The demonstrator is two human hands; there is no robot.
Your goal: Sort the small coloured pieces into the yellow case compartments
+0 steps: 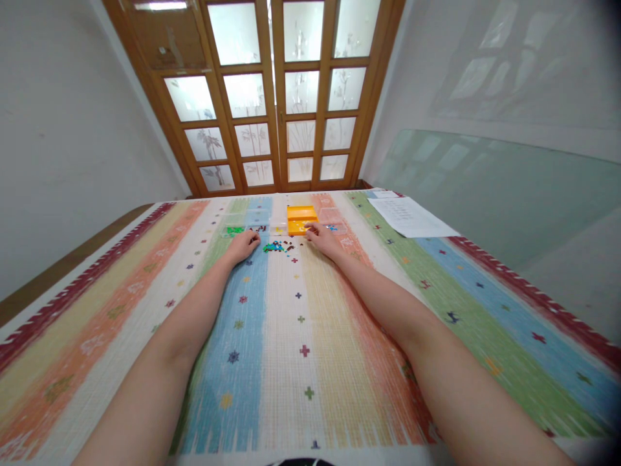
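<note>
My left hand rests on the cloth by the left clear box, its fingers curled together; whatever they hold, if anything, is too small to make out. My right hand is at the near right corner of an open orange box, fingertips drawn together over its edge. What those fingers pinch is hidden. Between the hands lies a loose pile of tiny blue and green pieces, with a few dark brown pieces at its right side.
Clear boxes hold green pieces, dark brown pieces, yellow pieces and blue pieces. A printed paper sheet lies at the back right. A striped cloth covers the table. Beyond stand wooden glass doors.
</note>
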